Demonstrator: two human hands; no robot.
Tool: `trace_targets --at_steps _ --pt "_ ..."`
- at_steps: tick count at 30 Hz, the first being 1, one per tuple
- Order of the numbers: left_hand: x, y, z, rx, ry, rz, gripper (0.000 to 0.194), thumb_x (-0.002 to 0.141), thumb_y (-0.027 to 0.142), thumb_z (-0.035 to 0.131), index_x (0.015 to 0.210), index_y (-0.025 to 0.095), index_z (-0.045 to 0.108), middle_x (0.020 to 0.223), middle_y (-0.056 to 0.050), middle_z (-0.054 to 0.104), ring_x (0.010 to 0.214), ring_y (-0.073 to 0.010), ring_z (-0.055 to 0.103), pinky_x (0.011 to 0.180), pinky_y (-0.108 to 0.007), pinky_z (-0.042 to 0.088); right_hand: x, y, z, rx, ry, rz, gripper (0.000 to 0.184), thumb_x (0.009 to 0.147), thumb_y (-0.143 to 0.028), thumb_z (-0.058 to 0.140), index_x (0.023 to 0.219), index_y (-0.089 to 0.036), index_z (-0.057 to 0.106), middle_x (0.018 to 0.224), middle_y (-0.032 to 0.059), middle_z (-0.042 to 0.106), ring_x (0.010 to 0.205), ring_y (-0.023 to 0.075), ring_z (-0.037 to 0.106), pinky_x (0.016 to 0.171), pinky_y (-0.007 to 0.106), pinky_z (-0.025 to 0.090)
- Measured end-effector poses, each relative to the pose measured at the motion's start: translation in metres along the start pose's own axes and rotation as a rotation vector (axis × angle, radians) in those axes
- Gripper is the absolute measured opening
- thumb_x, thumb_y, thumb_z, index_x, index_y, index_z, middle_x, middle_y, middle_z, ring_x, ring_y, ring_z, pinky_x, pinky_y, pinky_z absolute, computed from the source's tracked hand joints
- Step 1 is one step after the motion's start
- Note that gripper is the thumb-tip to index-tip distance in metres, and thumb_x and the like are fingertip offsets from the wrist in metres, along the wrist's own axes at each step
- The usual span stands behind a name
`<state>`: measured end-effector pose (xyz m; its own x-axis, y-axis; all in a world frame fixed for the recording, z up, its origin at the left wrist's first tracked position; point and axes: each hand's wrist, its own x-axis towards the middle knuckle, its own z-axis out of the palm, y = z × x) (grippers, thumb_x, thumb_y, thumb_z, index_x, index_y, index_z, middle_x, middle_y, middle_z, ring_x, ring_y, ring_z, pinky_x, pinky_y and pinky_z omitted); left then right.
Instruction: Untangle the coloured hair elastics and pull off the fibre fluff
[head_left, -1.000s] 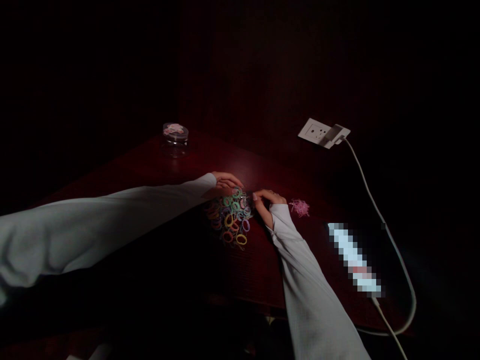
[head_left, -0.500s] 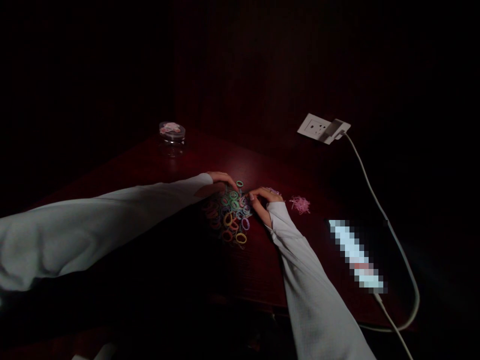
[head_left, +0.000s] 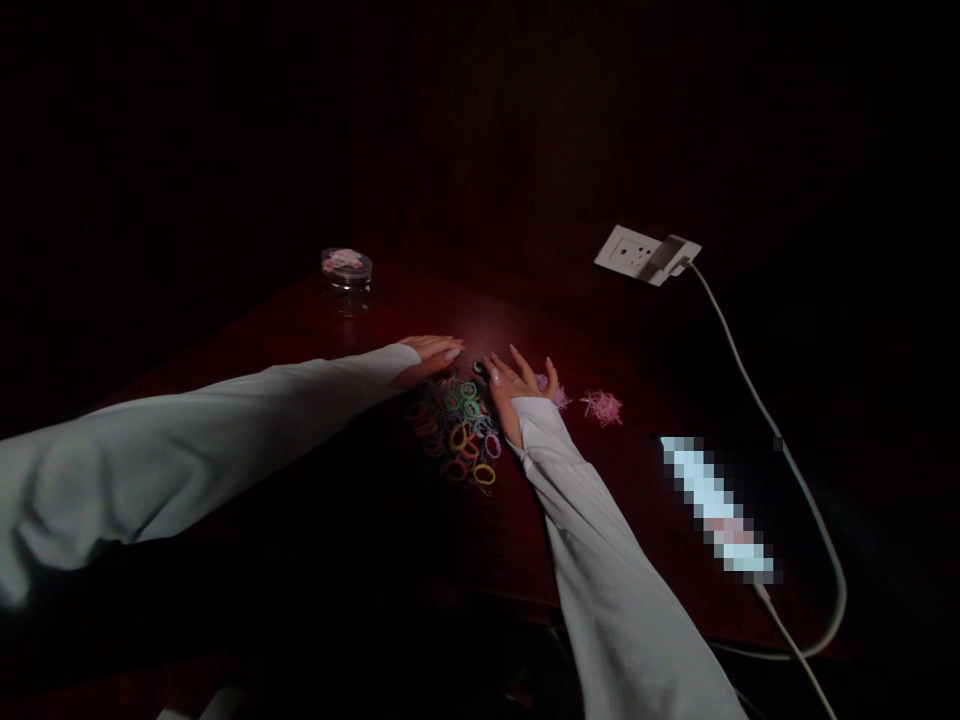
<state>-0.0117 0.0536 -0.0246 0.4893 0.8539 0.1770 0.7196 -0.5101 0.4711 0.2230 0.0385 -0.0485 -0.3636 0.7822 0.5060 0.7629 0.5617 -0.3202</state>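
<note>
My two hands reach over a dark red table (head_left: 262, 345) in dim light. My left hand (head_left: 430, 352), at the centre of the frame, is opened nearly flat, fingers straight and close together, with nothing visible in its hold. My right hand (head_left: 519, 384), just right of centre, has its fingers spread and grips nothing that I can see. Below and between them lies a pile of coloured bands (head_left: 458, 437), well in from the table's front edge at lower centre. A pinkish-purple bunch (head_left: 560, 397) sits just beside my right hand, a pink bunch (head_left: 602, 408) farther right. Tabletop stretches from my left hand to a lidded jar (head_left: 347, 266), upper left, near the far edge. A lit, blurred screen (head_left: 716, 510) and white cable (head_left: 750, 393) bound the right side.
</note>
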Motion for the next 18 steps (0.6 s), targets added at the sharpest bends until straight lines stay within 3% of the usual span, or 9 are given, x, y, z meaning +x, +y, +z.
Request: trace_targets --at_steps 3,6,9,12,15,18 --pt "-0.001 0.003 0.0 0.021 -0.048 0.004 0.064 0.106 0.043 0.018 0.152 0.013 0.05 0.161 -0.01 0.049 0.154 -0.0233 0.038 0.129 -0.04 0.024 -0.002 -0.005 0.0 0.04 -0.08 -0.052 0.037 0.107 -0.039 0.041 0.128 -0.038 0.072 0.133 -0.0001 0.073 0.153 0.0249 0.04 0.126 0.068 -0.004" --pt "-0.003 0.004 0.001 -0.002 -0.072 0.046 0.064 0.106 0.046 0.019 0.152 0.014 0.05 0.159 -0.011 0.051 0.151 -0.0244 0.042 0.127 -0.038 0.028 -0.007 -0.01 -0.011 0.157 -0.091 0.005 0.043 0.109 -0.038 0.034 0.121 -0.041 0.076 0.125 -0.0021 0.077 0.15 0.0203 0.045 0.128 0.063 -0.007" --pt "-0.004 0.005 0.004 -0.054 -0.07 0.094 0.065 0.106 0.051 0.019 0.149 0.017 0.055 0.154 -0.011 0.056 0.146 -0.0257 0.049 0.123 -0.037 0.033 -0.011 -0.014 -0.026 0.293 -0.121 0.049 0.052 0.11 -0.036 0.025 0.123 -0.039 0.075 0.125 -0.0003 0.076 0.146 0.0193 0.049 0.129 0.06 0.004" --pt "-0.006 0.004 0.003 -0.153 -0.033 0.165 0.069 0.106 0.054 0.013 0.139 0.019 0.063 0.144 -0.009 0.065 0.135 -0.0245 0.058 0.117 -0.034 0.038 -0.013 -0.019 -0.038 0.312 -0.146 0.015 0.046 0.108 -0.036 0.03 0.125 -0.037 0.073 0.126 0.0012 0.075 0.138 0.0214 0.056 0.126 0.056 0.016" --pt "-0.007 -0.004 -0.01 -0.202 0.079 0.203 0.071 0.105 0.055 0.012 0.114 0.02 0.074 0.121 -0.007 0.075 0.115 -0.0224 0.066 0.109 -0.032 0.042 -0.012 -0.025 -0.046 0.227 -0.136 -0.039 0.033 0.103 -0.04 0.049 0.122 -0.032 0.075 0.124 0.0039 0.075 0.128 0.0245 0.059 0.119 0.049 0.027" --pt "-0.007 -0.015 -0.03 -0.145 0.24 0.198 0.062 0.105 0.051 0.022 0.088 0.017 0.071 0.088 -0.007 0.071 0.09 -0.0211 0.063 0.098 -0.033 0.045 -0.01 -0.029 -0.049 0.163 -0.129 -0.081 0.031 0.098 -0.04 0.058 0.121 -0.027 0.075 0.116 0.0058 0.076 0.116 0.0254 0.059 0.108 0.043 0.037"
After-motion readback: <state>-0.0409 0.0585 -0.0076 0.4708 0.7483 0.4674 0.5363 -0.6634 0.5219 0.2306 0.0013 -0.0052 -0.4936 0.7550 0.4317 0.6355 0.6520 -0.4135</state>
